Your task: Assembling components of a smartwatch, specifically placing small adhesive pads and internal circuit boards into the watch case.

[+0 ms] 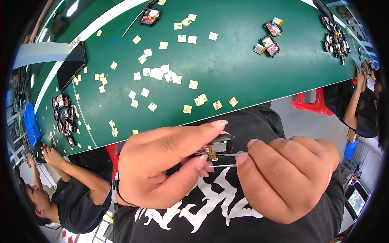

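Note:
In front of my chest, my left hand point(156, 162) is closed on a small black watch-like device point(222, 142). Its thumb and fingers pinch the housing, and they hide most of it. A red circuit board with a gold-coloured flex piece point(211, 152) shows at the device's open side. My right hand point(287, 174) grips metal tweezers point(225, 165) between thumb and forefinger. The two thin prongs are apart and point left. The upper prong reaches close to the flex piece; whether it touches, I cannot tell. The lower prong ends near my left fingertips.
Many small cream squares point(158, 73) lie scattered over the green table point(231, 69). Opened devices point(270, 44) with batteries lie beyond; another device point(150, 16) rests at the far edge. Device piles point(336, 42) stand at both sides. A co-worker point(77, 190) sits left, another point(354, 105) right.

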`<state>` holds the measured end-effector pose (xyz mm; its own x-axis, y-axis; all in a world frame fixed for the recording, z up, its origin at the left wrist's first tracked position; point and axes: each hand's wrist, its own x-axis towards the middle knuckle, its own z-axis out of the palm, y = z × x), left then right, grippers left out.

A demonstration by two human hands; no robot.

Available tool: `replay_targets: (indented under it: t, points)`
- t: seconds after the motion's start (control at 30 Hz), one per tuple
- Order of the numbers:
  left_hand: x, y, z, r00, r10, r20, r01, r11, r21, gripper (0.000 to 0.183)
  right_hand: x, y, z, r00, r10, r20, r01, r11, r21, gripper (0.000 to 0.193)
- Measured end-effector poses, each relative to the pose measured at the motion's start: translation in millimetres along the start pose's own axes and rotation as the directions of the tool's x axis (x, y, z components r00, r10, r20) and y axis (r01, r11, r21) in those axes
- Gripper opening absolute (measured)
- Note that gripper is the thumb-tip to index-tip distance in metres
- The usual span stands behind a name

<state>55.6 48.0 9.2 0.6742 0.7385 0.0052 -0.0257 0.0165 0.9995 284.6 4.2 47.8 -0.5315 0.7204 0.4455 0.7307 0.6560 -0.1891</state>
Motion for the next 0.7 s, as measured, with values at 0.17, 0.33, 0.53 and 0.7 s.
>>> replay_targets:
  t: [0.17, 0.33, 0.53, 0.7]
  points:
    - [-4, 1, 2, 0.992, -0.104, -0.067, 0.101, 0.994, -0.041, 0.047, -2, -6, -7, 0.999, 0.041, 0.033, -0.041, 0.999, -0.009, 0.021]
    - [-5, 9, 3, 0.965, -0.243, -0.094, 0.219, 0.952, -0.213, 0.048, -4, -11, -7, 0.995, 0.099, 0.019, -0.099, 0.995, 0.030, 0.021]
    - [-8, 5, -2, 0.977, -0.213, 0.009, 0.210, 0.951, -0.225, 0.052, -6, -15, -1, 0.993, 0.111, -0.046, -0.106, 0.990, 0.094, 0.020]
    - [-12, 1, -5, 0.985, -0.163, 0.063, 0.172, 0.968, -0.181, 0.055, -1, -16, 0, 0.997, 0.075, 0.004, -0.075, 0.995, 0.072, 0.021]
